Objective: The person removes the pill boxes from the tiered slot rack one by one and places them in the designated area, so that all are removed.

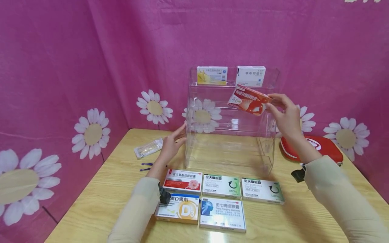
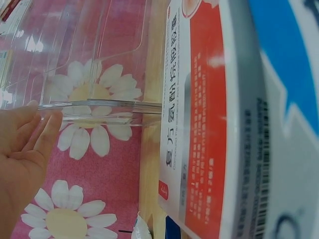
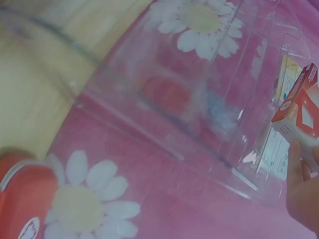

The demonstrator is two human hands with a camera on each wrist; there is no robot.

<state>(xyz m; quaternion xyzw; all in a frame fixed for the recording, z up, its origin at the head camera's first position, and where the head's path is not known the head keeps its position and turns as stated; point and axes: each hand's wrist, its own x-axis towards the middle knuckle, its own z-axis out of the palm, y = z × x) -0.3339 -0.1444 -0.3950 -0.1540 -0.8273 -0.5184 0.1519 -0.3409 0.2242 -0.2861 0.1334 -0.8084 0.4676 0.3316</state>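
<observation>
My right hand (image 1: 287,116) pinches a red-orange medicine box (image 1: 250,100) by its right end. The box is tilted, in front of the upper tiers of a clear tiered display rack (image 1: 231,135). In the right wrist view, fingertips lie against the white end of this medicine box (image 3: 294,117). My left hand (image 1: 172,145) touches the rack's left side, its fingers fairly straight; in the left wrist view the left hand (image 2: 25,149) meets the clear edge. On the top tier stand a yellow-and-white box (image 1: 212,75) and a white box (image 1: 250,76), apart from each other.
Several medicine boxes lie flat before the rack, among them a red-and-white box (image 1: 183,180), a D3 box (image 1: 179,209) and a blue-and-white box (image 1: 223,214). A sealed swab packet (image 1: 149,148) and dark blue tweezers (image 1: 146,167) lie left. A red zip case (image 1: 325,148) sits right.
</observation>
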